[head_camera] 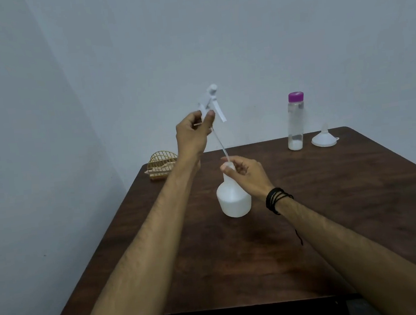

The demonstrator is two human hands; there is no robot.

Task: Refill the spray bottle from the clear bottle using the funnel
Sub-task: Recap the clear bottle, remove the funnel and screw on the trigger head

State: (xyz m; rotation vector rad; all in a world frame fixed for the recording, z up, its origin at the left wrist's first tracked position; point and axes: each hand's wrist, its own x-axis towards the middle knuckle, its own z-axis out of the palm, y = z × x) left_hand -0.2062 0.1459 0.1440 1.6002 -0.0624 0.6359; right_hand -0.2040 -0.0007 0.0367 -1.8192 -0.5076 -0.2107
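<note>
The white spray bottle body [234, 200] stands upright in the middle of the dark wooden table [335, 221]. My right hand [248, 176] grips its narrow neck. My left hand [194, 133] holds the white trigger spray head [35, 115] raised well above the bottle. The head's thin dip tube [219, 144] slants down, and its lower end still reaches the bottle's mouth. A clear bottle with a purple cap [295, 121] stands at the back right, with a little white content at its bottom. A white funnel [325, 137] sits upside down beside it.
A small gold wire rack [162, 163] sits at the table's back left corner. Pale walls rise close behind and to the left of the table. A black cord bracelet [277, 199] wraps my right wrist.
</note>
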